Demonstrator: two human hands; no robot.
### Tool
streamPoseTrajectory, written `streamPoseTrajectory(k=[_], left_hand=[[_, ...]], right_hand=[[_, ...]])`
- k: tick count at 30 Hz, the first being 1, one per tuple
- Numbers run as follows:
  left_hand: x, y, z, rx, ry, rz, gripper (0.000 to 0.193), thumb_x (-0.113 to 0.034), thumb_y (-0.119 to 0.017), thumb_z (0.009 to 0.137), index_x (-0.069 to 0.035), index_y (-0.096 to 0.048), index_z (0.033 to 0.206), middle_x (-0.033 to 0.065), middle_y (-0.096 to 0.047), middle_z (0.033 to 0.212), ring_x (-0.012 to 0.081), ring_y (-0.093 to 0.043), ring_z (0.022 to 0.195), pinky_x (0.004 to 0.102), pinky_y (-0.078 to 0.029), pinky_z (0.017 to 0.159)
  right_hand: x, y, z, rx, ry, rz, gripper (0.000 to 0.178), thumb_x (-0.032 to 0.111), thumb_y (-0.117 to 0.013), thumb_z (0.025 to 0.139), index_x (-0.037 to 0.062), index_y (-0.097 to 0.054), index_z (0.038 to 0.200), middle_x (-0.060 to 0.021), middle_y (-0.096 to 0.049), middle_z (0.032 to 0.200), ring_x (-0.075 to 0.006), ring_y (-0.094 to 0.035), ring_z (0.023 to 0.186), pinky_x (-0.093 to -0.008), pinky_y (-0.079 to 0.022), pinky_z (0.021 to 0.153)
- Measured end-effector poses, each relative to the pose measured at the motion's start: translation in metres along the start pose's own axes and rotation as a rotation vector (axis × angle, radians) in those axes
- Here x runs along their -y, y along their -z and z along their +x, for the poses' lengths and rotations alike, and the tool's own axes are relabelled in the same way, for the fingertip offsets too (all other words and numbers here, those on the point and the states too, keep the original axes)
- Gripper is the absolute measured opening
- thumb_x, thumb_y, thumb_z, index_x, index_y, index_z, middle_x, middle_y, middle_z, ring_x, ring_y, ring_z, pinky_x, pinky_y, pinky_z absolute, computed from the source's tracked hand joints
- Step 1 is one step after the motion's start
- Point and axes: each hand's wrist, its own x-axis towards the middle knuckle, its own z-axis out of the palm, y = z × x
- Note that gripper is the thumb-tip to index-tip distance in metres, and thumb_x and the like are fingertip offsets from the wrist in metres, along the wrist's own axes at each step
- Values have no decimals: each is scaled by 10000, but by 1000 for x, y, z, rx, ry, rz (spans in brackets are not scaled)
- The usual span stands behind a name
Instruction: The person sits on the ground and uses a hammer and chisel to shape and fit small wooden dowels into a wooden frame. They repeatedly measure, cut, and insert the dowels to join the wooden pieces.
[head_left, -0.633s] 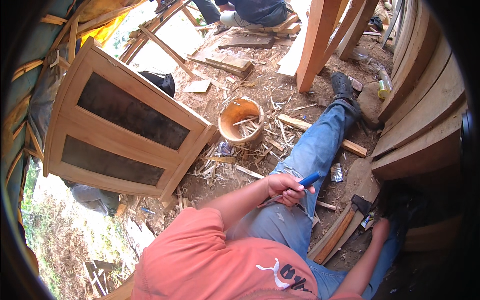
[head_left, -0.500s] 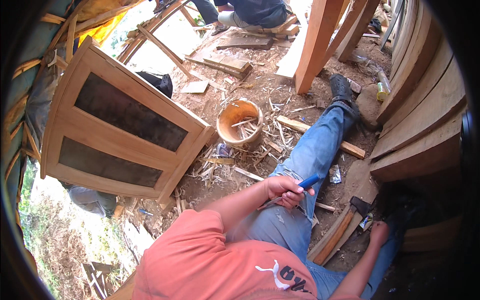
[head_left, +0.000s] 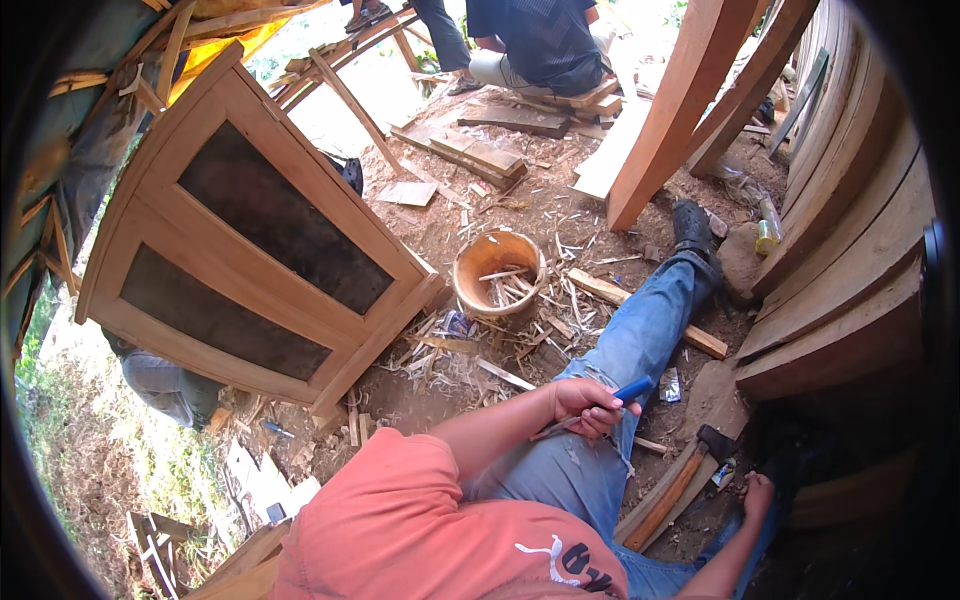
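My left hand is closed around the blue handle of a hand tool, above my bent knee in torn jeans. A thin metal-looking part sticks out from the other side of that fist; its exact kind is unclear. Low on the right, my right hand rests by my other leg with curled fingers, and whatever they hold is hidden. Between my legs lies a hatchet with a wooden handle and dark head, on a wooden plank. Beside its head is a small shiny packet.
A round bucket holding wood strips stands ahead among shavings. At left leans a panelled wooden door. Thick wooden posts rise at front right, with stacked curved boards along the right. Other people are at the far side.
The view has shifted slightly, so surroundings sit elsewhere in the picture. My left hand keeps its hold on the blue-handled tool; my right hand stays low beside my leg.
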Motion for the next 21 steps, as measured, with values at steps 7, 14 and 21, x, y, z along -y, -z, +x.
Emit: streamPoseTrajectory(k=[7,14,21], left_hand=[[9,-7,-6,-38,-47,15,355,-239,-591,1110,-87,-572,1431,-20,-516,741,56,-457,604,256,-388,578],[3,-3,3,-15,-19,94,388,-283,-593,1106,-104,-590,1450,-6,-571,769,79,-507,625,273,-418,597],[10,0,-2,-46,-89,105,421,-275,-575,1107,-67,-556,1473,19,-578,760,96,-516,629,298,-422,626]], right_hand=[[9,10,-22,-60,-174,728,251,275,-617,1107,96,-701,1261,9,-570,723,-98,-542,583,-278,-480,507],[-25,-15,-10,-118,-126,589,212,249,-646,1086,92,-714,1211,8,-562,670,-104,-527,528,-273,-439,482],[142,-54,-176,-29,-40,-327,562,548,-796,906,39,-680,1113,-237,-765,1095,-424,-744,1019,-492,-579,883]])
